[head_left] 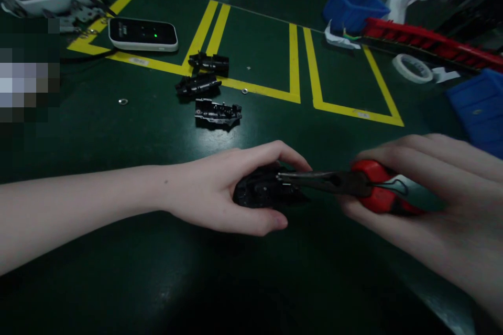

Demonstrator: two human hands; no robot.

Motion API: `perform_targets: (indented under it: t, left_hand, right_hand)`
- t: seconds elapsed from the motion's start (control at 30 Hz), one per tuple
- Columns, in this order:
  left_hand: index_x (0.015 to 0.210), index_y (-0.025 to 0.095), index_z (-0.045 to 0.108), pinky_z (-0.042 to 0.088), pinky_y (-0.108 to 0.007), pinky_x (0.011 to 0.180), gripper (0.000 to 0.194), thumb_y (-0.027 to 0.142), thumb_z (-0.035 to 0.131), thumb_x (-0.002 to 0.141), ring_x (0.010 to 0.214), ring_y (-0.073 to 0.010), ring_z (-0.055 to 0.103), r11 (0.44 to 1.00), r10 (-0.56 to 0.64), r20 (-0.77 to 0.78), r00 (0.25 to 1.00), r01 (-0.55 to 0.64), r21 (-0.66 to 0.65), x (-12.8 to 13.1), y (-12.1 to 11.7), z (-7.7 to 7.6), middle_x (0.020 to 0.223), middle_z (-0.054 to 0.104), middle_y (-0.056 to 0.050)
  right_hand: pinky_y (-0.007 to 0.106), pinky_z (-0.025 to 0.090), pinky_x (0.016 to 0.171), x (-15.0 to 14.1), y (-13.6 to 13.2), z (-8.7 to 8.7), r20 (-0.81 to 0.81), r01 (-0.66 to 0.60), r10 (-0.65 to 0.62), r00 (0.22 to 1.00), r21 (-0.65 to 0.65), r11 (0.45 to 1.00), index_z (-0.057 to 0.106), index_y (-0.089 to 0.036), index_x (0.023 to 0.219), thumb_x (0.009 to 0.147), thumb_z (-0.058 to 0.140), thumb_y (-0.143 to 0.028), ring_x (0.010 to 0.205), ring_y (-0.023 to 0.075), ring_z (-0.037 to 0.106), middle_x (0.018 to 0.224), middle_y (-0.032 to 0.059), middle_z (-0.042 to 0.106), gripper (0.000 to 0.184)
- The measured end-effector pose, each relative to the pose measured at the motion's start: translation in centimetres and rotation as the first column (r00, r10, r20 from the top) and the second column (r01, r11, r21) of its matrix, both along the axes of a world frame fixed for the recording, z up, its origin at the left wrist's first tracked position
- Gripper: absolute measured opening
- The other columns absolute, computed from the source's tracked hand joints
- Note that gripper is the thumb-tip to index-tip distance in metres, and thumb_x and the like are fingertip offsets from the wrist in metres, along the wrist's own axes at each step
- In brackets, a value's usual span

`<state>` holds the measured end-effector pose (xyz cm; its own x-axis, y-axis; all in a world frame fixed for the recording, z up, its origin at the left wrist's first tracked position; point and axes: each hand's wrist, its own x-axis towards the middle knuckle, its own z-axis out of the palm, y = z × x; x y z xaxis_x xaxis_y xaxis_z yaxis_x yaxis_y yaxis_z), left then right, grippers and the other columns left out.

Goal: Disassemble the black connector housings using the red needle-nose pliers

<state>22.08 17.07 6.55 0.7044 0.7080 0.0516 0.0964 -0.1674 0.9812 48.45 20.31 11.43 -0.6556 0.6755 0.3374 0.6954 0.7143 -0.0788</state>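
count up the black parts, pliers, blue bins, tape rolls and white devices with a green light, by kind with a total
black parts: 4 (three lying on the table, one in the left hand)
pliers: 1, in the right hand
blue bins: 2
tape roll: 1
white device: 1
total: 9

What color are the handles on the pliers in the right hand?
The pliers' handles are red, seen best in the head view.
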Motion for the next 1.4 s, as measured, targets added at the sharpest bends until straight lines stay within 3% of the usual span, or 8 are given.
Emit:
perform_targets:
  t: [0.17,0.3,0.43,0.97,1.2,1.4]
  left_hand:
    - [0.13,0.019,0.048,0.059,-0.032,0.08,0.054,0.03,0.075,0.085,0.102,-0.0236,0.067,0.996,0.043,0.035,0.998,-0.045,0.075,0.1,-0.2,-0.2,0.121,0.064,-0.01]
    - [0.131,0.017,0.049,0.058,-0.032,0.083,0.052,0.03,0.072,0.086,0.102,-0.0231,0.067,0.962,0.18,0.04,0.983,-0.184,0.202,0.4,-0.6,-0.5,0.118,0.065,-0.009]
    - [0.126,0.016,0.053,0.056,-0.036,0.094,0.047,0.028,0.071,0.086,0.113,-0.0261,0.064,0.92,0.303,0.078,0.95,-0.312,0.238,0.5,-0.8,-0.4,0.122,0.066,-0.011]
    - [0.123,0.018,0.059,0.057,-0.036,0.092,0.043,0.037,0.071,0.086,0.109,-0.0263,0.066,0.903,0.352,0.05,0.935,-0.353,0.246,0.3,-0.9,-0.3,0.119,0.069,-0.01]
    - [0.128,0.019,0.053,0.057,-0.033,0.086,0.053,0.032,0.076,0.083,0.103,-0.0232,0.068,0.949,0.251,0.005,0.968,-0.248,0.194,0.4,-0.7,-0.4,0.118,0.068,-0.008]
    - [0.127,0.019,0.053,0.057,-0.032,0.089,0.049,0.029,0.074,0.084,0.107,-0.0234,0.068,0.959,0.2,0.007,0.98,-0.198,0.201,0.4,-0.6,-0.5,0.121,0.067,-0.008]
  right_hand:
    - [0.028,0.041,0.05,-0.9,-1.3,-0.6,-0.066,-0.012,-0.002,0.998,-0.224,0.975,0.061,-0.025,0.08,0.082,0.068,-0.034,0.055,0.0132,0.056,0.068,-0.0046,0.061,0.012]
    - [0.024,0.039,0.04,-1.6,-2.3,-0.7,-0.14,-0.018,-0.035,0.99,-0.361,0.932,0.06,-0.026,0.073,0.08,0.067,-0.035,0.043,0.0106,0.051,0.057,-0.0074,0.057,0.013]
    - [0.021,0.038,0.036,-2.1,-2.6,-0.8,-0.148,-0.003,-0.07,0.987,-0.441,0.897,0.061,-0.026,0.071,0.079,0.067,-0.033,0.04,0.0096,0.05,0.054,-0.0082,0.057,0.013]
    - [0.022,0.04,0.037,-1.7,-2.4,-0.8,-0.163,0.005,-0.084,0.983,-0.431,0.902,0.062,-0.026,0.069,0.077,0.067,-0.032,0.039,0.0108,0.053,0.053,-0.0072,0.058,0.011]
    - [0.025,0.039,0.041,-1.1,-2.7,-1.3,-0.12,0.022,-0.063,0.991,-0.316,0.948,0.059,-0.027,0.077,0.08,0.068,-0.034,0.041,0.0111,0.05,0.057,-0.0081,0.058,0.011]
    - [0.032,0.044,0.052,-1.0,-3.0,-2.1,-0.079,0.026,-0.045,0.996,-0.22,0.975,0.055,-0.028,0.084,0.085,0.061,-0.036,0.057,0.0184,0.061,0.068,-0.0029,0.06,0.01]
